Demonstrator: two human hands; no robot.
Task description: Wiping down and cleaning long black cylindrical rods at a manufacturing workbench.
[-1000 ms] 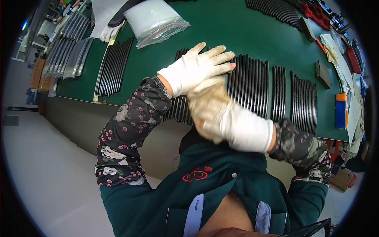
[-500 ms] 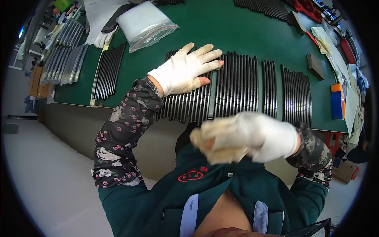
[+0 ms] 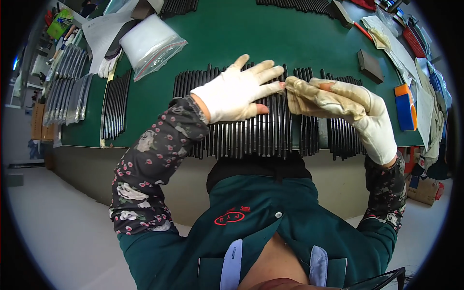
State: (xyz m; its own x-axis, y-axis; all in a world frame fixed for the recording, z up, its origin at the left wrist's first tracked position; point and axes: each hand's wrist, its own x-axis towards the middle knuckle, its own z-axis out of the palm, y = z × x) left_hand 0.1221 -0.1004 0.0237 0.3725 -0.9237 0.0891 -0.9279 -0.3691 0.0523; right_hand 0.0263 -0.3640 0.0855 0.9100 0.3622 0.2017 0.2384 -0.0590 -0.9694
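A row of slim black rods (image 3: pixel 241 133) lies side by side near the table's front edge. My left hand (image 3: pixel 239 92), in a white glove with bare thumb and index tips, rests palm down on them with its fingers spread. My right hand (image 3: pixel 348 104), gloved the same way, is turned on edge over the right part of the row. Its fingers are stretched out and close together, their tips near my left index finger. Under it, a narrow group of rods (image 3: pixel 308 133) and another group (image 3: pixel 345 137) are set apart by gaps. The right palm is hidden.
Left on the green table (image 3: pixel 217 34) are another rod bundle (image 3: pixel 116 106), bagged rods (image 3: pixel 67 96) and a clear zip bag (image 3: pixel 150 43). A dark block (image 3: pixel 370 66) and a blue-orange tape roll (image 3: pixel 406 107) lie right. More rods (image 3: pixel 295 5) lie at the far edge.
My right hand has moved from in front of the table edge up over the rods. The gap between the two left groups has closed. My left hand stays spread on the rods.
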